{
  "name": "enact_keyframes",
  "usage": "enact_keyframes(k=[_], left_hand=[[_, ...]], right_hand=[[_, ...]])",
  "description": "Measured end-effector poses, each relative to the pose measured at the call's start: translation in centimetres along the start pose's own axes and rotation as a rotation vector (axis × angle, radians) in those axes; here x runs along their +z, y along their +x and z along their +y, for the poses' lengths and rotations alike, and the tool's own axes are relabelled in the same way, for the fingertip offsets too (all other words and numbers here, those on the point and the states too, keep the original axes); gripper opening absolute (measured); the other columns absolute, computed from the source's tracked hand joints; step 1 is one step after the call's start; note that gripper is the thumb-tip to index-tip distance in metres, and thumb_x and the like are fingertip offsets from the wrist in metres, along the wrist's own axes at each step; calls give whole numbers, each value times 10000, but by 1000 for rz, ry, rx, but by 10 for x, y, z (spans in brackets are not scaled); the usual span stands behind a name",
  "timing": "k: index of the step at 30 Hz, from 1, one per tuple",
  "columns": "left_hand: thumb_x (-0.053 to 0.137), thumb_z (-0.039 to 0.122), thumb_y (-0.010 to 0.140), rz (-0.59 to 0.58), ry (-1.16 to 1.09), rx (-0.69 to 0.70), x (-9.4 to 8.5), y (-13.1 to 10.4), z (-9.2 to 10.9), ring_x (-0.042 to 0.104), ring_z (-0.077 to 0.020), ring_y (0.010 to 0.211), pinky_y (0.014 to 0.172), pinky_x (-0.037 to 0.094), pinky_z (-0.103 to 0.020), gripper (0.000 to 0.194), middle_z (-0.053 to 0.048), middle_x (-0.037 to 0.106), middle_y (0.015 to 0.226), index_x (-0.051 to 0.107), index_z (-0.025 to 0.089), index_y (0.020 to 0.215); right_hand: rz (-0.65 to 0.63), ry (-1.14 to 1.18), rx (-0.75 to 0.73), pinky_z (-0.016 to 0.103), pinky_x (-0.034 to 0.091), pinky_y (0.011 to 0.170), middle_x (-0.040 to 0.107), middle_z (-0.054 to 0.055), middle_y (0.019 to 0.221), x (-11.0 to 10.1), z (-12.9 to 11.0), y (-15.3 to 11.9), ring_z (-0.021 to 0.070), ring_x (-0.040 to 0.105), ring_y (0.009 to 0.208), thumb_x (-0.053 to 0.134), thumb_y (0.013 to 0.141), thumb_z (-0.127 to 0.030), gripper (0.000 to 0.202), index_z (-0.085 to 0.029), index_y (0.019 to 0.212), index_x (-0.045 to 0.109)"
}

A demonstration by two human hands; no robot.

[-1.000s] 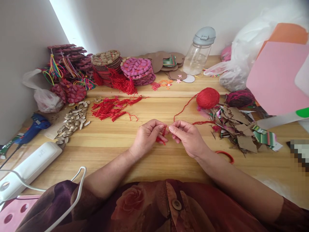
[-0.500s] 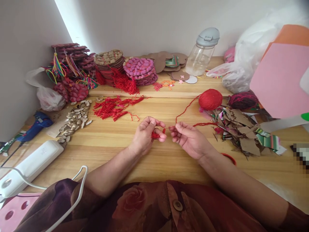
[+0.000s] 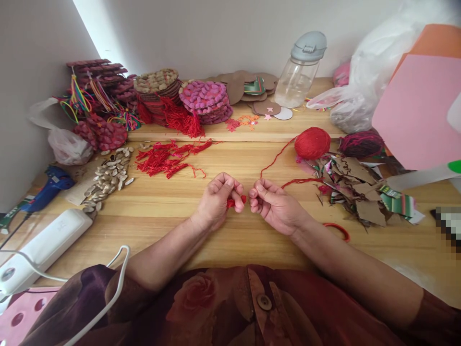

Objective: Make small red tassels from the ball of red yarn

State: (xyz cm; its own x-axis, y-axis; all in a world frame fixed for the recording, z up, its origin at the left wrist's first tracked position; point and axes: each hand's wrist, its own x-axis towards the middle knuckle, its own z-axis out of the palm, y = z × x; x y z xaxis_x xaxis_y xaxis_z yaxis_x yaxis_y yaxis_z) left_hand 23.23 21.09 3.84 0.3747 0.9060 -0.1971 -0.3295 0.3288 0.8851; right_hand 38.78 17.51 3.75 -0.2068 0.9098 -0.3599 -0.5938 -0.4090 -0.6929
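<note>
Red yarn point(image 3: 231, 203) is looped about the fingers of my left hand point(image 3: 216, 198), which is closed on it above the middle of the table. Close by on the right, my right hand point(image 3: 275, 205) is closed in a pinch; the strand between its fingertips is mostly hidden. A red yarn ball point(image 3: 312, 143) lies beyond my right hand, with a strand running from it toward that hand. Several red tassels point(image 3: 162, 159) lie in a pile beyond my left hand. Beside my right forearm shows a red curved handle point(image 3: 341, 230), partly covered.
Pistachio-like shells point(image 3: 111, 173), a blue glue gun point(image 3: 50, 187) and a white power strip point(image 3: 50, 245) are at left. Decorated round stacks point(image 3: 205, 98) and a clear bottle point(image 3: 297, 79) stand behind. Cardboard scraps point(image 3: 370, 211) and a plastic bag point(image 3: 360, 96) are at right.
The thin red strand stretched between my fingertips no longer shows clearly. My right fingertips have drawn into a tighter pinch, and the view has shifted slightly.
</note>
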Motion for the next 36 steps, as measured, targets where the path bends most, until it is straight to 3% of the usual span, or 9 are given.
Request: enact_keyframes(k=[6,10,17,21,26,32,36], left_hand=[[571,272,875,-36,26,27,-2,2,-3,507,-39,346,442,400,-181,203,38,626,652,448,161,757],[604,338,859,-75,79,19,-6,5,-3,553,-75,386,426,427,-197,236,12,648,671,478,159,770],[656,445,823,-87,314,-11,-6,2,0,529,-90,359,379,412,-168,302,43,572,471,566,158,843],[677,450,806,-131,336,-38,-4,0,1,544,-76,376,369,396,-149,328,16,617,543,616,136,877],[630,447,846,-117,217,-10,-5,2,0,567,-76,396,363,432,-196,433,-17,654,820,577,160,1165],[720,332,788,-228,197,-167,-9,3,-5,560,-54,488,468,456,-174,288,-11,626,731,635,104,943],[749,305,757,-252,237,-208,-9,2,-4,536,-43,493,471,426,-161,280,-10,635,722,622,112,915]], right_hand=[[-13,-24,5,177,513,537,601,-44,702,-6,0,1,60,565,565,790,717,-300,284,-187,749,531],[14,-62,-6,172,514,523,620,-36,695,-10,-2,5,61,584,553,811,684,-319,316,-175,745,537],[-16,-418,-43,208,494,458,611,-38,632,-3,-4,0,87,580,499,750,743,-394,292,-168,860,606],[-43,-567,-25,188,434,405,584,-43,566,1,-4,-3,66,523,432,735,749,-412,292,-145,812,636],[69,-429,-112,174,404,382,577,-51,557,-1,-7,0,55,500,411,747,735,-408,281,-162,715,612],[102,-391,-195,172,388,378,576,-51,561,-5,-5,3,54,501,411,726,769,-403,243,-168,790,671],[97,-418,-219,172,380,381,576,-50,559,-4,-2,2,49,489,406,716,785,-401,243,-166,758,661]])
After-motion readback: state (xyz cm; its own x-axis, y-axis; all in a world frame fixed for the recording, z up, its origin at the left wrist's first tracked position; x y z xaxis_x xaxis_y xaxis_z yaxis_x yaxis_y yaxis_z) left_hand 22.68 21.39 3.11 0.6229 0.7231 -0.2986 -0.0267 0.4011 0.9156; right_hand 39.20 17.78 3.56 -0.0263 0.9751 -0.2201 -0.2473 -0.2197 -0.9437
